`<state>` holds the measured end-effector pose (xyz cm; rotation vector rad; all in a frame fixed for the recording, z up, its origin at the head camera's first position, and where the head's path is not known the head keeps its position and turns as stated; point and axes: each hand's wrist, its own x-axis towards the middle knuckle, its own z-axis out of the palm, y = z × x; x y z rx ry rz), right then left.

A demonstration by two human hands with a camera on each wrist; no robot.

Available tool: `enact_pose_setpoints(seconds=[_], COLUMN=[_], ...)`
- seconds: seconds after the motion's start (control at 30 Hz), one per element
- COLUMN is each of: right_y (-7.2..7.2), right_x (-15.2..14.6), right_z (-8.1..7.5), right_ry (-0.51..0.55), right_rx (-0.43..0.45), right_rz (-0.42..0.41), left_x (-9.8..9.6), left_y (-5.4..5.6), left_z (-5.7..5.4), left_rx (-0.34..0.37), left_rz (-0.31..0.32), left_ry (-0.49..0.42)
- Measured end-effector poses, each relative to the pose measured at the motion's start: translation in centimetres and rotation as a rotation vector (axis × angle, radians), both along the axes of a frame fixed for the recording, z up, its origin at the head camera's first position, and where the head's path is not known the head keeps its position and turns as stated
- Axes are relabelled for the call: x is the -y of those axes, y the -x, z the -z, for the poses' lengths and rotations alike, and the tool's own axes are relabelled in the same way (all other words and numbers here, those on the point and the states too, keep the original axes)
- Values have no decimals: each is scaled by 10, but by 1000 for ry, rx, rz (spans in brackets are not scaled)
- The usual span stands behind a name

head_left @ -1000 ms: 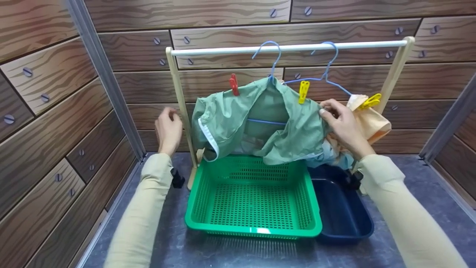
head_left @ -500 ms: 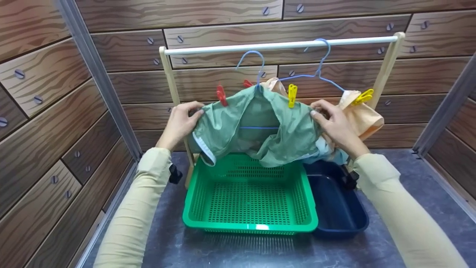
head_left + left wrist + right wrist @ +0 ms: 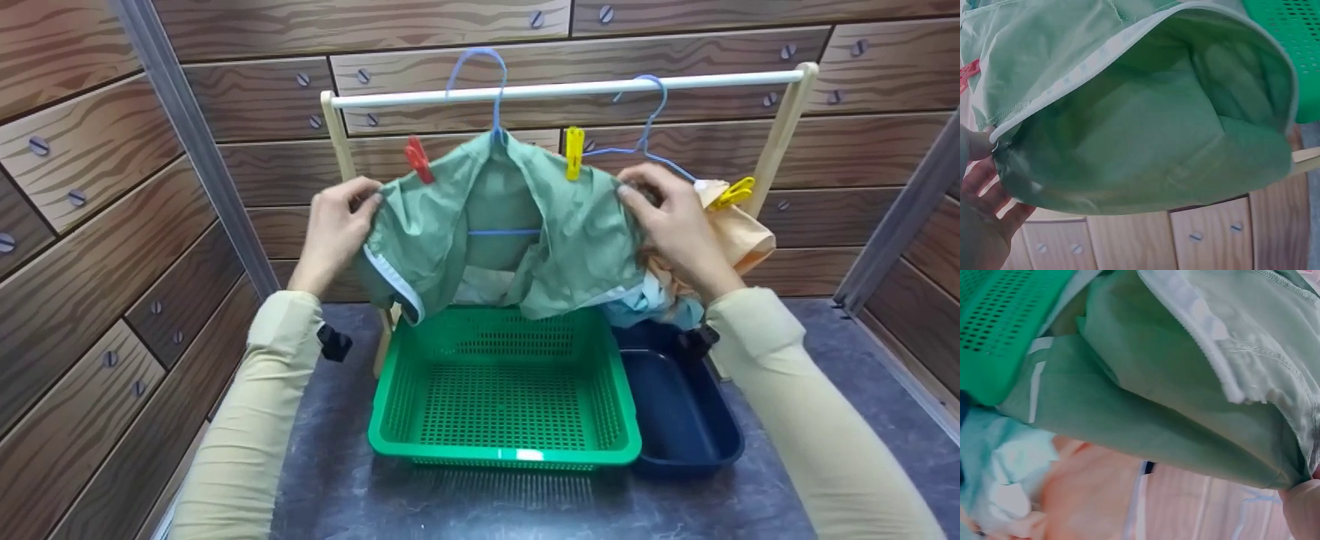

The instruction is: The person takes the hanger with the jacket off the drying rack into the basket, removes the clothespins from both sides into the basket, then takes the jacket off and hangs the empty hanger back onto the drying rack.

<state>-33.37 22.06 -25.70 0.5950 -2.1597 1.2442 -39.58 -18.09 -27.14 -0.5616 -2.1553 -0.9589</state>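
A short green garment with white edging hangs on a blue wire hanger. A red clothespin and a yellow clothespin sit on its shoulders. My left hand pinches the garment's left shoulder end. At the right shoulder end, my right hand pinches the cloth between thumb and fingers. The hanger's hook rises above the white rail; whether it bears on the rail I cannot tell. In the left wrist view, the wide white-edged opening faces the camera.
An orange garment with a yellow clothespin hangs from a second hanger at right. Below stand a green perforated basket and a dark blue tub. Wooden posts carry the rail; wood-patterned walls surround it.
My left hand has come from apart to pinch the garment's left end. The garment and hanger shifted left, dipped, then rose, bringing the hook from below the rail to above it.
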Motion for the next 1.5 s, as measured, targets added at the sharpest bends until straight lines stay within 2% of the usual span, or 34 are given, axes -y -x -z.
enact_pose_setpoints(seconds=[0.1, 0.2, 0.3, 0.37, 0.53, 0.77, 0.9, 1.03, 1.13, 1.27, 1.5], right_y=[0, 4, 4, -1, -18, -37, -50, -70, -80, -86, -92], right_x=[2, -1, -6, -8, -12, -21, -16, -5, 1, 3, 3], right_z=[-9, -8, -1, 5, 25, 51, 60, 63, 70, 86, 109], right_ry=[6, 1, -12, -17, -65, -80, -44, 28, 59, 46, 44], right_rx=[-41, -56, -42, -28, -10, 9, -12, -10, 14, 6, -41], right_rz=[17, 41, 49, 42, 4, -10, 9, 18, 16, 15, 11], left_x=[1, 1, 2, 3, 6, 3, 2, 0, -3, -7, -14], left_y=[-4, -10, -16, -21, -37, -61, -75, -89, -103, -121, -137], left_z=[-9, -14, -13, -8, 6, 24, 38, 58, 73, 90, 114], left_rx=[-25, -28, 2, 34, 103, 123, 146, 168, 168, 164, 150], left_rz=[-12, -20, -25, -24, -1, -10, -23, -29, -84, -187, -283], left_ry=[-32, -39, -23, -7, 33, 91, 57, -16, -55, -79, -91])
